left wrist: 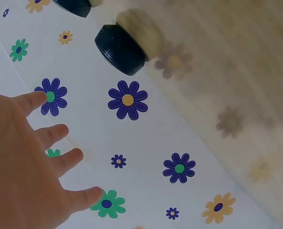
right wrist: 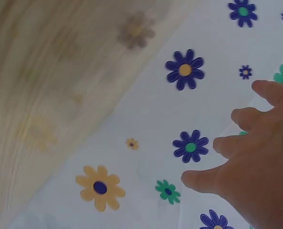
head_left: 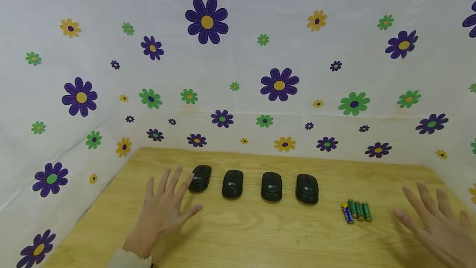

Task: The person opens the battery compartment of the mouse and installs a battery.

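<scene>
Both hands are spread over the wooden table with nothing in them. My left hand (head_left: 163, 208) is at the left, its fingertips overlapping the leftmost black mouse (head_left: 201, 178) in the head view. To the right of it, in a row, sit a second mouse (head_left: 232, 184), a third mouse (head_left: 272, 186) and a fourth mouse (head_left: 307, 188). My right hand (head_left: 440, 226) hovers at the right, fingers apart. Nearest to it lie several green batteries (head_left: 359, 211) side by side, with one blue battery (head_left: 347, 214) at their left. In the left wrist view a mouse (left wrist: 120, 50) shows beyond the fingers.
The wooden table (head_left: 253, 235) ends at a white sheet (head_left: 238, 61) with printed flowers, which rises behind it and along both sides. The mice stand toward the table's back edge, with the batteries a little nearer on the right.
</scene>
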A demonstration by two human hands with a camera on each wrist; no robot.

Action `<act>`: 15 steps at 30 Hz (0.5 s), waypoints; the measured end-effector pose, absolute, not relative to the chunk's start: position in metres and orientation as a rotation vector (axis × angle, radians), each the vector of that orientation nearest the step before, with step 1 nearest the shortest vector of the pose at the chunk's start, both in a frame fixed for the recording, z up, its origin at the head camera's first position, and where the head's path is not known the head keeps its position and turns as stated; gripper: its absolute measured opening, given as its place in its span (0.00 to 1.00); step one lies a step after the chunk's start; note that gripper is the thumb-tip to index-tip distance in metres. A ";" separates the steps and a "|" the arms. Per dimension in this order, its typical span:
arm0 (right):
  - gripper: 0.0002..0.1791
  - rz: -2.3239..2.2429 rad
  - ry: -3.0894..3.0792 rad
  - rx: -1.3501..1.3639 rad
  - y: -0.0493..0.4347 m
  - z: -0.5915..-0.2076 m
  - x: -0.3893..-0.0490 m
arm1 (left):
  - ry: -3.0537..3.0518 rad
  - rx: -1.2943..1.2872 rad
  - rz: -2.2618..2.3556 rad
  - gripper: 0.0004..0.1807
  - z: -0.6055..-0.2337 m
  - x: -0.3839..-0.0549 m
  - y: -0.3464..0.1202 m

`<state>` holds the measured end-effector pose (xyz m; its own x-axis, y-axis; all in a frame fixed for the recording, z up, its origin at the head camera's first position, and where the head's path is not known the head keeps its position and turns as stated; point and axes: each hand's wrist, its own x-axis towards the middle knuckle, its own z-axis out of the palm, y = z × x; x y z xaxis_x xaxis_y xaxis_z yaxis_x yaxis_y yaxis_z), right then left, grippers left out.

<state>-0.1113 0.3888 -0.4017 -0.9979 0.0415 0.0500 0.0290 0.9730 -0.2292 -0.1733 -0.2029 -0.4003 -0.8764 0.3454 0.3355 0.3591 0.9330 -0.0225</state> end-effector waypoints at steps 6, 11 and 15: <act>0.46 0.591 -2.967 0.083 0.377 -0.387 -0.120 | -2.712 -0.589 -0.078 0.45 -0.388 -0.181 -0.197; 0.39 0.614 -2.853 0.113 0.368 -0.378 -0.123 | -2.716 -0.639 -0.113 0.43 -0.380 -0.185 -0.181; 0.33 0.632 -2.747 0.137 0.361 -0.376 -0.124 | -2.741 -0.676 -0.120 0.42 -0.379 -0.189 -0.164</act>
<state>-0.1239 0.3610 -0.3757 -0.9449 -0.0220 0.3266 -0.1625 0.8976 -0.4098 -0.1888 -0.1643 -0.3786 -0.8387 0.4394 0.3216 0.4659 0.8848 0.0061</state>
